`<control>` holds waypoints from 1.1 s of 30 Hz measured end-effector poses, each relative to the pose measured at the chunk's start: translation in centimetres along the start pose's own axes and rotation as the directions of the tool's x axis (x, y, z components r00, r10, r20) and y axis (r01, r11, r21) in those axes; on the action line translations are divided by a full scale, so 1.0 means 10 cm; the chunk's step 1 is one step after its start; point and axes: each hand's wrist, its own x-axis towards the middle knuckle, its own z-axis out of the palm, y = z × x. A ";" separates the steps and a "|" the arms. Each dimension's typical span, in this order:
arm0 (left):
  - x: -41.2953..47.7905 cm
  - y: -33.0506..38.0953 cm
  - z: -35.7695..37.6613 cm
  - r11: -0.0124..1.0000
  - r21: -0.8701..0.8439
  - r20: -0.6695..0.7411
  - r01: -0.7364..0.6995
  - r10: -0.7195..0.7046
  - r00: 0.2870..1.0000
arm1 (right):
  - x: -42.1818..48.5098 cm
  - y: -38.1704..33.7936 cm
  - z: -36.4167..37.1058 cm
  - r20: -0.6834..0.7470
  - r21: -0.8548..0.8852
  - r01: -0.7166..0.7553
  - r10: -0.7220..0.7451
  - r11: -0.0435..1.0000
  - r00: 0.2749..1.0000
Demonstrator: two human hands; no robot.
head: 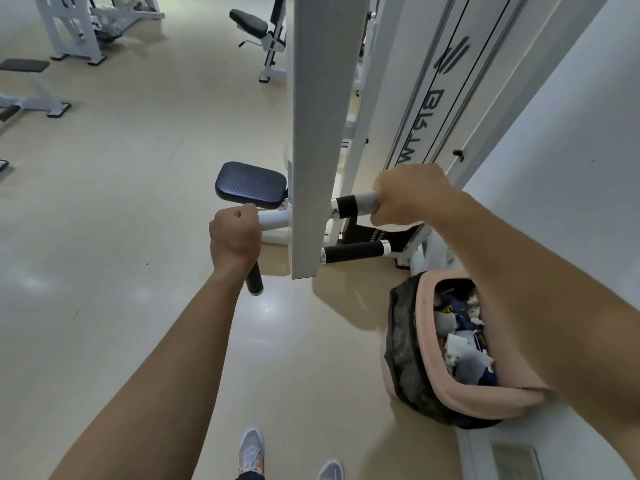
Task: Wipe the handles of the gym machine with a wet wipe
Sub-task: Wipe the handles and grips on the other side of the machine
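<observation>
A white gym machine arm (pixel 322 133) hangs in front of me with black-gripped handles on both sides. My left hand (pixel 235 237) grips the left handle (pixel 254 280), whose black end sticks out below my fist. My right hand (pixel 408 199) is curled round the upper right handle (pixel 346 206). It holds a pale wet wipe (pixel 367 203) wrapped around the bar just beside the bare black grip. The lower right handle (pixel 353 251) is free. How much of the wipe lies under my fingers is hidden.
A dark seat pad (pixel 251 184) sits behind the left handle. A pink bin (pixel 460 396) with a black liner, holding scraps, stands on the floor at the right under my forearm. The weight stack tower (pixel 446 81) and a wall close the right side. Other machines (pixel 69 29) stand far left.
</observation>
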 end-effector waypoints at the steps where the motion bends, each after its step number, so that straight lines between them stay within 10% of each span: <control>1: 0.00 0.00 -0.01 1.000 0.001 -0.003 0.003 -0.003 1.000 | 0.00 0.02 0.00 0.016 -0.003 -0.017 0.017 1.000 1.000; 7: -0.05 0.05 -0.01 1.000 -0.013 -0.006 0.001 -0.001 1.000 | -0.19 -0.03 0.14 -0.206 -0.038 0.098 -0.104 0.994 0.973; 21: -0.21 0.04 -0.10 0.998 0.032 -0.049 -0.050 0.052 0.997 | 0.06 -0.34 -0.31 0.421 0.259 0.070 -0.178 0.963 0.890; 26: -0.17 0.08 -0.08 0.998 0.042 -0.065 -0.052 0.055 0.996 | 0.00 -0.48 0.06 -0.134 0.033 0.098 -0.093 0.995 0.987; 29: -0.15 0.08 -0.03 0.997 0.055 -0.053 -0.059 0.062 0.997 | -0.11 -0.64 0.34 -0.562 -0.176 -0.044 -0.064 0.983 0.825; 33: -0.16 0.07 0.02 0.996 0.055 -0.059 -0.063 0.067 0.996 | -0.02 -0.63 0.31 -0.532 -0.207 -0.005 -0.108 0.978 0.840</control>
